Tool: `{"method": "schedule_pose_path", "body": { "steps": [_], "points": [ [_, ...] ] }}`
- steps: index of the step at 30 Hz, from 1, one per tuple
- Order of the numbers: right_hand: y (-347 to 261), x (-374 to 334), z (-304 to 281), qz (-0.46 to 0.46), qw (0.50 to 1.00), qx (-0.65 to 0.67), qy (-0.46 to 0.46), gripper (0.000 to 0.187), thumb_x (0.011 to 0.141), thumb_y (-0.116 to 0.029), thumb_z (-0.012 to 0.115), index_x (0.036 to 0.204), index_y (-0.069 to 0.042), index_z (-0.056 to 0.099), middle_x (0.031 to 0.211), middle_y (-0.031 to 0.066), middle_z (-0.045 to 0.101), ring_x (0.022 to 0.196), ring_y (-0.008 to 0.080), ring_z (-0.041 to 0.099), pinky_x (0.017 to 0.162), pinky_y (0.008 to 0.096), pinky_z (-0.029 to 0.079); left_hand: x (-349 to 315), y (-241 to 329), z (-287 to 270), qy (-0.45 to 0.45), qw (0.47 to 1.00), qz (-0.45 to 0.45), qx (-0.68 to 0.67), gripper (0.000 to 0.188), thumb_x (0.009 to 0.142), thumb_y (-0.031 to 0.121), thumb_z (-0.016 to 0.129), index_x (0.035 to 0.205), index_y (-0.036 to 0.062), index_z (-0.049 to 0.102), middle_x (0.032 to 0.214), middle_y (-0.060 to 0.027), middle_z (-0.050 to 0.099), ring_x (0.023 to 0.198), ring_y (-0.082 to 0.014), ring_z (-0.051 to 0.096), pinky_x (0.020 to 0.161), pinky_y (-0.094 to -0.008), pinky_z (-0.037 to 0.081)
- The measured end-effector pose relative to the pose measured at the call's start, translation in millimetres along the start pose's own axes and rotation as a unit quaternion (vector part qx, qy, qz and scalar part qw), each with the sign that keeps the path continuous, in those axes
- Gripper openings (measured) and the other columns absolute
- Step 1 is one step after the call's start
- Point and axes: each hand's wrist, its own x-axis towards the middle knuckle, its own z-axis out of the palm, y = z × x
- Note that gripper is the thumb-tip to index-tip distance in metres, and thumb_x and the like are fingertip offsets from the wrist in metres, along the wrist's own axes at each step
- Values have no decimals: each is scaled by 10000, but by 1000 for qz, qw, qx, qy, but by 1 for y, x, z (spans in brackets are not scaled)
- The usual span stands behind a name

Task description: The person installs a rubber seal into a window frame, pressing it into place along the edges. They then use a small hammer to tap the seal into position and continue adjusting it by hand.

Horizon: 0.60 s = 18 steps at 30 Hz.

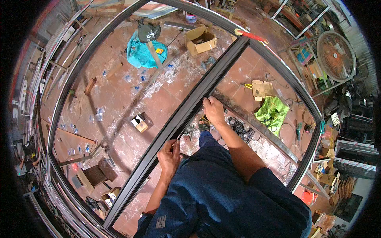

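A large dark window-like frame point(283, 76) surrounds me, and a dark grooved crossbar point(174, 123) runs diagonally through it. My left hand point(169, 158) is at the near edge of the crossbar, thumb and fingertips pinched together. Farther up the same edge, my right hand point(214, 111) has its fingers curled in against the bar. Whatever either hand pinches is too small or too hidden to name. Across the joint at the bar's far end lies a red-handled tool point(254, 37).
Below the frame, a cardboard box point(200, 41), a turquoise bag point(137, 51), a lime-green cloth point(274, 113) and tangled black cables point(241, 129) lie on the tiled floor. A long metal bar point(258, 125) slants under the right opening. A round fan point(336, 55) stands far right.
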Motion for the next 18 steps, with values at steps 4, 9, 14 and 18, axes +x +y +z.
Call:
{"method": "schedule_pose_path", "body": {
  "steps": [4, 9, 14, 18],
  "points": [
    [-56, -3, -16, 254, 915, 295, -105, 345, 1070, -279, 556, 882, -1, 637, 672, 70, 606, 523, 174, 592, 512, 339, 475, -3, -18, -1, 17, 999, 6, 31, 190, 981, 206, 756, 1019, 20, 763, 740, -183, 720, 634, -269, 731, 604, -375, 550],
    [-35, -9, 7, 210, 947, 235, -64, 329, 1028, -325, 607, 1049, -1, 657, 739, 145, 667, 579, 270, 651, 575, 400, 537, -3, -27, 9, 49, 994, 30, 92, 132, 968, 199, 752, 1044, 92, 767, 782, -201, 733, 685, -372, 734, 643, -440, 572],
    [-8, -14, 29, 126, 976, 176, -19, 243, 1028, -259, 631, 1073, -21, 655, 822, 180, 673, 641, 345, 665, 621, 446, 556, 3, -29, 14, 95, 970, 138, 174, 191, 895, 127, 771, 1084, 98, 776, 937, -173, 781, 842, -346, 758, 742, -448, 603],
    [-42, -28, 11, 242, 893, 373, -65, 326, 1092, -333, 589, 1011, -22, 639, 773, 96, 635, 606, 231, 640, 568, 373, 540, 5, -35, 18, 109, 959, 145, 216, 156, 909, 157, 765, 1053, 99, 775, 902, -166, 776, 787, -335, 754, 709, -445, 602]
  ]
}}
